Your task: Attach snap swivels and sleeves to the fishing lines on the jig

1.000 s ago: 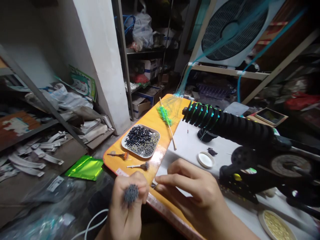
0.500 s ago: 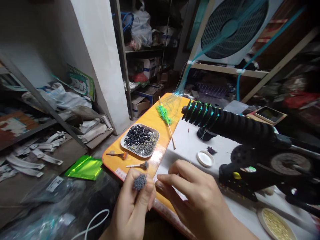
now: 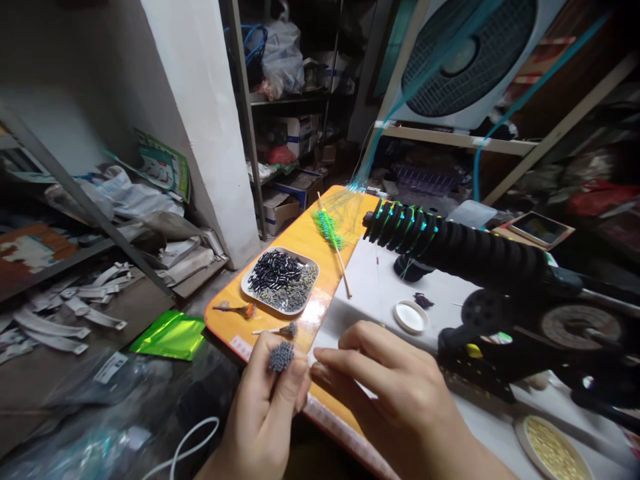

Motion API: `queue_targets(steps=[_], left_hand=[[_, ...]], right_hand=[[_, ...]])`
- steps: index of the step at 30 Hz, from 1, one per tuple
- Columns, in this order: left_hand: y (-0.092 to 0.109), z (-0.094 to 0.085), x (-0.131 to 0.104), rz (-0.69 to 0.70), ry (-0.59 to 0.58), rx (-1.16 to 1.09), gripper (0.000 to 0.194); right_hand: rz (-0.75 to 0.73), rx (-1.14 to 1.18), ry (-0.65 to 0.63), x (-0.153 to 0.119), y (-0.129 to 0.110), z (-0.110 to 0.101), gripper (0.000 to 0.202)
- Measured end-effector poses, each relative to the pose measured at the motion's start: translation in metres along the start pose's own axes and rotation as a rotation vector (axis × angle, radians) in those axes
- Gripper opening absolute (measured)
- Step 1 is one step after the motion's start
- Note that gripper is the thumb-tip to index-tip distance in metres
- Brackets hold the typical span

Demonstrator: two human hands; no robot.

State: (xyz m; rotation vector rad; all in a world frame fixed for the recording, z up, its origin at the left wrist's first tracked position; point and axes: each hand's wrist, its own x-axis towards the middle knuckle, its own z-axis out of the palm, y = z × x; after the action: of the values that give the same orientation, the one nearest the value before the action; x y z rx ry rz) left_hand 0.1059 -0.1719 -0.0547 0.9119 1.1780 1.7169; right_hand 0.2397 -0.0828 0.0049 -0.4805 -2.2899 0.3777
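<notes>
My left hand [image 3: 267, 407] is closed around a bundle of small grey round-tipped pieces [image 3: 281, 357]. Only the tips show, facing up; the rest is hidden by the fingers. Just to its right, my right hand [image 3: 395, 380] has its thumb and fingertips drawn together by the left fingers. What they pinch, if anything, is too small to make out. Beyond the left hand lie a thin white stick with a dark grey tuft [image 3: 289, 329] and a dark one with an orange tuft [image 3: 247, 310]. A white tray [image 3: 245, 289] holds black tubes and small grey pieces.
A green-tufted stick [image 3: 327, 230] lies across the orange tabletop [image 3: 287, 233]. On the right stand a black tool with a ribbed shaft [image 3: 465, 247], a white lid [image 3: 411, 317] and a dish of golden grains [image 3: 553, 450]. Blue strands [image 3: 370, 157] hang before the fan [image 3: 465, 53].
My left hand and the grey-tipped bundle have shifted very slightly. The right hand stays beside it, moving only a little. Things on the table are unchanged.
</notes>
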Motion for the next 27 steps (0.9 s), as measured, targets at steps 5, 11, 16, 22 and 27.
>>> queue_targets(steps=[5,11,16,22,27], left_hand=[[0.0034,0.0022,0.0002,-0.056,0.022,-0.032,0.026],[0.0042,0.0051,0.0004,-0.071,0.009,-0.112,0.024],[0.0061,0.0028,0.0035,0.123,-0.006,-0.216,0.024],[0.0029,-0.0017,0.0023,0.329,0.063,-0.213,0.017],[0.0070,-0.0003,0.0043,0.399,0.086,-0.229,0.023]], right_hand=[[0.001,0.156,0.033,0.0008,0.0017,-0.0030,0.011],[-0.011,0.206,0.075,-0.0033,0.0008,0.0000,0.015],[0.013,0.184,-0.006,0.0011,-0.0048,-0.0009,0.011],[-0.026,0.194,-0.033,0.0015,-0.0074,-0.0002,0.009],[-0.072,0.103,-0.010,-0.0019,-0.0051,0.0041,0.011]])
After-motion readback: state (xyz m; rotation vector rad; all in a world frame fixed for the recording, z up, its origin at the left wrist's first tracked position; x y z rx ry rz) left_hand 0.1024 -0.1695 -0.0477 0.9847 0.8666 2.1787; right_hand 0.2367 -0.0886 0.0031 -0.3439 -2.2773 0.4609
